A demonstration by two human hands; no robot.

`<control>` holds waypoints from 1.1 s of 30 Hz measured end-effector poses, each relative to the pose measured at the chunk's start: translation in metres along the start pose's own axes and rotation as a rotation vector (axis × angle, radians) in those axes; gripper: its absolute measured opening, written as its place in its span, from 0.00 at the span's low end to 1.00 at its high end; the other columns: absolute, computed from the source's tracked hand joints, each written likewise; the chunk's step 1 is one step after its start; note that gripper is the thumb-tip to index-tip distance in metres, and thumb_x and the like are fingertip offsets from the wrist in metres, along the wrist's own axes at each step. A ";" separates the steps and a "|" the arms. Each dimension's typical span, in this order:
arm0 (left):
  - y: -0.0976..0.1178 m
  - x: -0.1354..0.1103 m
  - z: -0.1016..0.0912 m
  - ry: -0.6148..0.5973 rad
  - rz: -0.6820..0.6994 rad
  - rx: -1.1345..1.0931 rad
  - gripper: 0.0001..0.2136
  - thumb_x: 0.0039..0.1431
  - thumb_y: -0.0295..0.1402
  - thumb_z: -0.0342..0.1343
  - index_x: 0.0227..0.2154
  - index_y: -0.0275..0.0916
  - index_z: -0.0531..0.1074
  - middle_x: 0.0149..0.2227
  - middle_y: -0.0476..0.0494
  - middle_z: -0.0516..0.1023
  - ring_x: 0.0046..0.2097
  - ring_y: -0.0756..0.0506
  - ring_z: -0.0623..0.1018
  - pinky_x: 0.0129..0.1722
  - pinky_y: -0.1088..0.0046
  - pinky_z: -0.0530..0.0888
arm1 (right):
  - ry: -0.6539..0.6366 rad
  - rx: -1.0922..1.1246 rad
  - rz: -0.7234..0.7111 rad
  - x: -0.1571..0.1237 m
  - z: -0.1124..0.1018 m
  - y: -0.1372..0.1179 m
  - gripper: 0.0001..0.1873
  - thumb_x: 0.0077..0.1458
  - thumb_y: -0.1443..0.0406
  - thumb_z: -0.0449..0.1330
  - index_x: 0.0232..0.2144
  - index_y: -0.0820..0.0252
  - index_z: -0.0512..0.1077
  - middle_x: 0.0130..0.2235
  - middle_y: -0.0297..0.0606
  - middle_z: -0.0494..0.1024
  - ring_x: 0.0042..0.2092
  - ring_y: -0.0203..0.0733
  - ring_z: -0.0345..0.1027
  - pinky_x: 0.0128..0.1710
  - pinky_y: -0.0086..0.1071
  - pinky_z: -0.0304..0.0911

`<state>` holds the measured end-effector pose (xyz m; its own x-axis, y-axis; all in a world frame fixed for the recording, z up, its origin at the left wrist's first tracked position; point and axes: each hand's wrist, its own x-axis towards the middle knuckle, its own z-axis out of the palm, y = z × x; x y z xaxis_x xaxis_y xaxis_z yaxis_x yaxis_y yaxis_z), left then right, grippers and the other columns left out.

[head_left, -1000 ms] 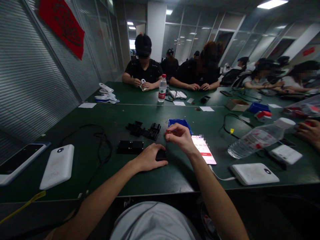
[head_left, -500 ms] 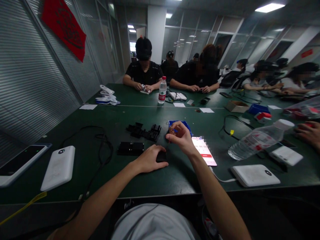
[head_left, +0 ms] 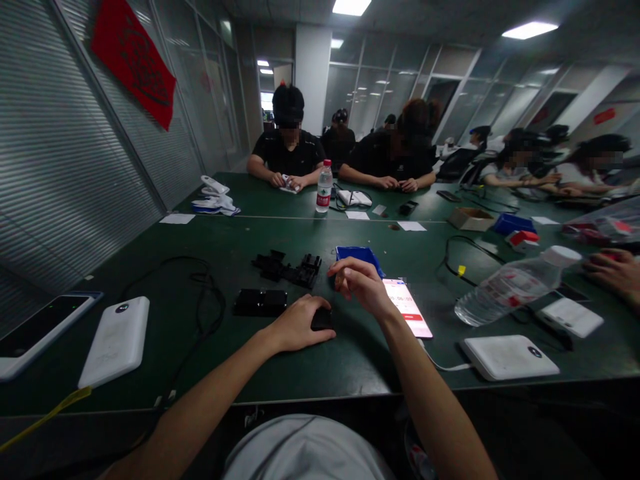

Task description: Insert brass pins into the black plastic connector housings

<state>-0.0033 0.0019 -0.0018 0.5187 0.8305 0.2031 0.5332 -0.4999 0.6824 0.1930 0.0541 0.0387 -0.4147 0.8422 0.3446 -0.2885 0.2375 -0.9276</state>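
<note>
My left hand [head_left: 300, 323] rests on the table with thumb and fingers closed around a small black block-like part [head_left: 321, 320], partly covered by the fingers. My right hand [head_left: 363, 285] hovers beyond it, fingers curled in a pinch; anything between the fingertips is too small and dark to name. Just behind the right hand lies a blue tray [head_left: 359, 253], its near side hidden. Left of the hands are two glossy black rectangular parts [head_left: 261, 302] side by side. Several black plastic pieces [head_left: 287, 268] lie in a cluster behind those.
A lit phone [head_left: 407, 310] lies by my right wrist, cabled to a white power bank [head_left: 510, 357]. A large bottle [head_left: 515, 290] lies tilted at right. Another power bank [head_left: 115, 340] and a black cable [head_left: 215, 293] occupy the left. A co-worker's hand [head_left: 613, 270] is at far right.
My right hand has lowered slightly, its fingers curling further, and the brownish glint seen between them before is no longer plain. My left hand stays on the black part. The view has tilted a little upward.
</note>
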 end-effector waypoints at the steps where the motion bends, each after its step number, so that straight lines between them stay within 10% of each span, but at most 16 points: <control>1: 0.000 0.000 0.000 -0.001 -0.001 0.000 0.19 0.54 0.38 0.70 0.46 0.39 0.74 0.50 0.40 0.80 0.53 0.37 0.78 0.57 0.58 0.74 | 0.003 0.002 0.004 0.000 0.001 0.000 0.15 0.55 0.54 0.69 0.37 0.59 0.81 0.30 0.37 0.81 0.25 0.34 0.68 0.19 0.25 0.58; 33: -0.003 -0.001 0.003 -0.010 -0.042 0.012 0.21 0.55 0.40 0.69 0.48 0.39 0.74 0.50 0.39 0.78 0.52 0.37 0.78 0.57 0.57 0.75 | 0.103 -0.012 -0.037 0.003 0.008 0.000 0.21 0.40 0.60 0.79 0.28 0.57 0.71 0.24 0.25 0.68 0.22 0.30 0.59 0.21 0.25 0.59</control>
<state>-0.0042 0.0018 -0.0062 0.5025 0.8481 0.1677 0.5623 -0.4680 0.6818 0.1849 0.0522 0.0410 -0.3124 0.8779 0.3629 -0.2913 0.2751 -0.9162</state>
